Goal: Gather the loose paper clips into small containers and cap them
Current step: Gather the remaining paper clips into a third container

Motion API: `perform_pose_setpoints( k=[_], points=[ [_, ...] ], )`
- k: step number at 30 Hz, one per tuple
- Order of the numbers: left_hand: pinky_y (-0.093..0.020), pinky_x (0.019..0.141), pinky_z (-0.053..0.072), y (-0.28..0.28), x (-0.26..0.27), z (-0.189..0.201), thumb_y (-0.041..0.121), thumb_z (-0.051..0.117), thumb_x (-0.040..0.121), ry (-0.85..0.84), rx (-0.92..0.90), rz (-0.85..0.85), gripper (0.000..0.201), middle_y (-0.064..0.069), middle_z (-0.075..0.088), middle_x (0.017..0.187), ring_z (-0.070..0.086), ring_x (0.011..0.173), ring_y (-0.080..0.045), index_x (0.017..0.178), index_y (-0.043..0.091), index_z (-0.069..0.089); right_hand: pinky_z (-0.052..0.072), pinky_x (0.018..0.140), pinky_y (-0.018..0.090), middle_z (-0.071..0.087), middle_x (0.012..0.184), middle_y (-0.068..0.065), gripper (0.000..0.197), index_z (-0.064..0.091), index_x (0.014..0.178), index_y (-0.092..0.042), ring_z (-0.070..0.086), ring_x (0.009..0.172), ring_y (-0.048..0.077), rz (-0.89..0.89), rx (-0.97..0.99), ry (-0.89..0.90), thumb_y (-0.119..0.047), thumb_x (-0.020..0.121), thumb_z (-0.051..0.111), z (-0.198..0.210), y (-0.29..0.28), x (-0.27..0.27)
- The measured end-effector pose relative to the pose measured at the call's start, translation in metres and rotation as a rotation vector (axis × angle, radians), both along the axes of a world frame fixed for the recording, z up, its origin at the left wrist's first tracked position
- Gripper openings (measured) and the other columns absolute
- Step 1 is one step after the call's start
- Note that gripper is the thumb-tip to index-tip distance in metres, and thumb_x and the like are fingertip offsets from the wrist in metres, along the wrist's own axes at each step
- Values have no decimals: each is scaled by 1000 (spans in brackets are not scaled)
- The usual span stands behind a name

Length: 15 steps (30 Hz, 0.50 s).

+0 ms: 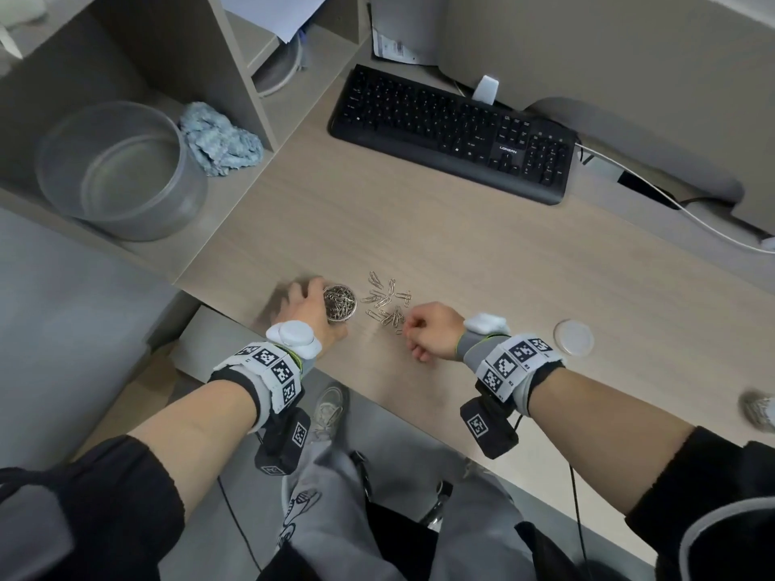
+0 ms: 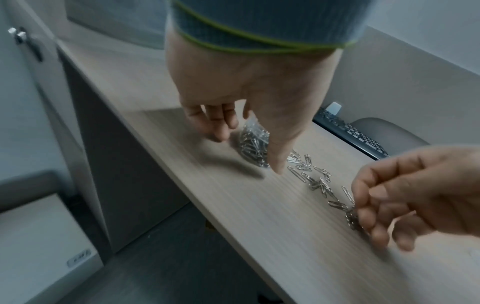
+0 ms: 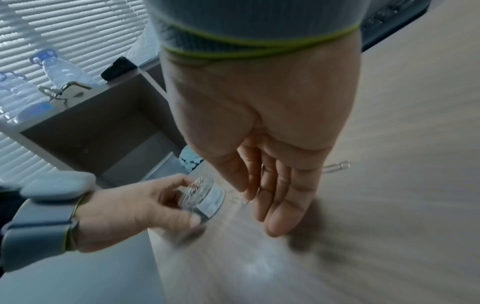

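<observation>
Right hand (image 1: 434, 329) pinches clips (image 1: 388, 301) off the desk (image 1: 482, 253). Left hand (image 1: 308, 312) grips the nearly full jar (image 1: 339, 303). Some clips and the lid (image 1: 573, 337) are left.

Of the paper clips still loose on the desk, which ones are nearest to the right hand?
The clips at the near end of the loose paper clips, a small bunch touching the right hand; the rest lie farther, toward the keyboard.

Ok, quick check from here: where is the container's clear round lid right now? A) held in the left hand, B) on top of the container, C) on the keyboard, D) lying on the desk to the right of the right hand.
D: the lid lies flat on the desk beyond the right hand, while the open container, uncapped and full of clips, sits in the left hand.
</observation>
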State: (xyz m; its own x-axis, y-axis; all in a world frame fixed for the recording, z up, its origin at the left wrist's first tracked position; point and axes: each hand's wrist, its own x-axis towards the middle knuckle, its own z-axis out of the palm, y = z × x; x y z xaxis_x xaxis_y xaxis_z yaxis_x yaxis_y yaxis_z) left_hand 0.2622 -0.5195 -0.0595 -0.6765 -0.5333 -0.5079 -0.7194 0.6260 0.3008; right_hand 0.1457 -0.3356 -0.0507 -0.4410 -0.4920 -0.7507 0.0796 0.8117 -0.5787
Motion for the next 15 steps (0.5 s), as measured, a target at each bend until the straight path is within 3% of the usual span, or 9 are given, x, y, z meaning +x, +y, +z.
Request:
perform_pose_setpoints(
  k=[3, 5, 6, 8, 11, 13, 15],
  points=[
    [-46, 95, 43, 1, -5, 13, 48, 82, 66, 5, -189, -129, 93, -14, 41, 127, 47, 115, -36, 140, 19, 33, 51, 50, 26, 65, 73, 14, 23, 57, 76, -12, 60, 54, 21, -15, -33, 21, 4, 88, 45, 9, 5, -18],
    [-44, 90, 47, 5, -12, 24, 44, 82, 69, 86, -209, -181, 88, -13, 41, 123, 51, 107, -35, 139, 15, 35, 49, 47, 24, 63, 67, 9, 19, 57, 78, -14, 59, 51, 19, -12, 0, 105, 1, 87, 50, 11, 13, -29],
    [-43, 85, 50, 10, -17, 30, 42, 81, 72, 114, -187, -194, 83, -13, 40, 122, 54, 101, -35, 136, 14, 37, 48, 48, 24, 62, 67, 6, 15, 58, 80, -15, 58, 52, 19, 20, 32, 188, -2, 86, 53, 10, 17, -35],
    [-43, 76, 53, 22, -28, 38, 39, 79, 76, 130, -122, -227, 75, -11, 39, 122, 60, 89, -35, 134, 15, 36, 46, 57, 26, 63, 83, 5, 9, 59, 90, -16, 59, 66, 22, 163, 132, 366, -10, 83, 60, 8, 24, -41],
    [-41, 73, 53, 47, -39, 37, 36, 76, 79, 74, -72, -362, 80, -9, 40, 130, 64, 90, -35, 140, 16, 28, 52, 72, 37, 49, 110, 6, 42, 49, 112, -18, 58, 81, 29, 359, 276, 504, -33, 78, 67, 0, 34, -39],
    [-39, 71, 52, 60, -45, 30, 34, 77, 78, 29, -50, -428, 86, -12, 35, 137, 64, 94, -35, 142, 12, 24, 53, 71, 40, 41, 113, 6, 57, 41, 120, -18, 58, 77, 30, 414, 306, 536, -42, 76, 67, -3, 37, -34],
    [-43, 77, 55, 67, -53, 17, 34, 79, 75, -48, -8, -409, 92, -14, 25, 145, 64, 99, -37, 143, 10, 21, 52, 67, 40, 38, 116, 8, 61, 37, 124, -14, 59, 77, 33, 463, 305, 552, -37, 77, 69, -6, 36, -28]
  ],
)
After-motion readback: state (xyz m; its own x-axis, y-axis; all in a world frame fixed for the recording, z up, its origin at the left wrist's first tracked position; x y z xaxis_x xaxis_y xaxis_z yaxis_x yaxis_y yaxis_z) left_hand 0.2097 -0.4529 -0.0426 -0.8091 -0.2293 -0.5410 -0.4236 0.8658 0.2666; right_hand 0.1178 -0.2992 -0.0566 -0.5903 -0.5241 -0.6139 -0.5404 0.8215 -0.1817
